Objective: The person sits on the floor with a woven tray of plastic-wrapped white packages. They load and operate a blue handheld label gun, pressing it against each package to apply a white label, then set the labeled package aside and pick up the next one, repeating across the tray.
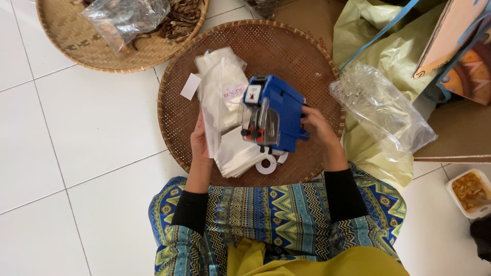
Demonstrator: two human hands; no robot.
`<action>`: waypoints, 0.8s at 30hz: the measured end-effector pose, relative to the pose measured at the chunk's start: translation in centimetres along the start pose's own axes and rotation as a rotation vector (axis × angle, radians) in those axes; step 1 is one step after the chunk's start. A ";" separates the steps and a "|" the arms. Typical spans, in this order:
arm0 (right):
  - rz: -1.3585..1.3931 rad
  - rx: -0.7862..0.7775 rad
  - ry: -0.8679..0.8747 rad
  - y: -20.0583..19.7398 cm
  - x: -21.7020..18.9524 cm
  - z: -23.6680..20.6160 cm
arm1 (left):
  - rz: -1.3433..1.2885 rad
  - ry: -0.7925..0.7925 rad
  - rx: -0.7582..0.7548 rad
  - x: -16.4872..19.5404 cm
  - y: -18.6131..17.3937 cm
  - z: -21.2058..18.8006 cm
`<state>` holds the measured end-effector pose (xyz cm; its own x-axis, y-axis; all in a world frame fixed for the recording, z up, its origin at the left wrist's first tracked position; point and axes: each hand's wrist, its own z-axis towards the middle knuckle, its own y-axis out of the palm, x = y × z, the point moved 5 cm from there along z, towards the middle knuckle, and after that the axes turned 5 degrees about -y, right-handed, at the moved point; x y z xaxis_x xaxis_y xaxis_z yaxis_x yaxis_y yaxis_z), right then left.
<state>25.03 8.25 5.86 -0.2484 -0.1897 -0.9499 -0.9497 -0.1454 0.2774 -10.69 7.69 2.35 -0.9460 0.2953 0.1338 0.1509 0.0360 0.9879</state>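
Blue plastic label gun (pixel 276 112) above glossy pouches (pixel 225 102), round woven tray (pixel 296 56).

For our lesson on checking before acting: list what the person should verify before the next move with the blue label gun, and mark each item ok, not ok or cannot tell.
1. Right hand has a firm grip on the label gun: ok.
2. Left hand holds the plastic pouches: ok, fingers at their edge.
3. Gun's front end faces the pouches: ok.
4. Label roll loaded in the gun: cannot tell, though a white strip curls out below it.
5. Work sits over the woven tray: ok.
6. Loose plastic bag is apart from the hands: ok, it lies off to the right.
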 end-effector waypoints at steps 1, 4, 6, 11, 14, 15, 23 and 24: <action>0.014 -0.039 -0.017 0.7 -0.3 0.1 | -0.011 -0.012 -0.042 0.0 0.3 -0.1; 0.093 -0.072 -0.027 1.7 -0.9 0.2 | -0.016 -0.029 -0.094 0.0 0.8 -0.3; 0.194 0.021 0.022 1.2 -0.7 0.4 | 0.018 -0.019 -0.030 0.0 0.3 -0.2; 0.147 0.139 -0.095 -0.7 -0.1 0.9 | -0.046 -0.047 -0.149 -0.3 0.3 0.3; 0.181 -0.029 -0.166 0.1 -0.6 1.0 | -0.030 -0.050 -0.087 -0.4 -0.1 0.3; 0.210 -0.097 -0.203 0.5 -0.8 0.9 | -0.021 -0.046 -0.051 -0.5 -0.1 0.3; 0.229 -0.113 -0.227 3.6 -5.8 -1.9 | 0.435 -0.166 -0.108 -2.2 3.2 0.2; 0.222 -0.139 -0.251 3.8 -6.5 -2.2 | 0.589 -0.179 -0.105 -2.6 3.3 0.4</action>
<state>23.43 6.79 13.42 -0.5009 0.0100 -0.8654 -0.8367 -0.2615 0.4812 -7.58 7.41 5.26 -0.6486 0.3927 0.6520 0.5949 -0.2727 0.7561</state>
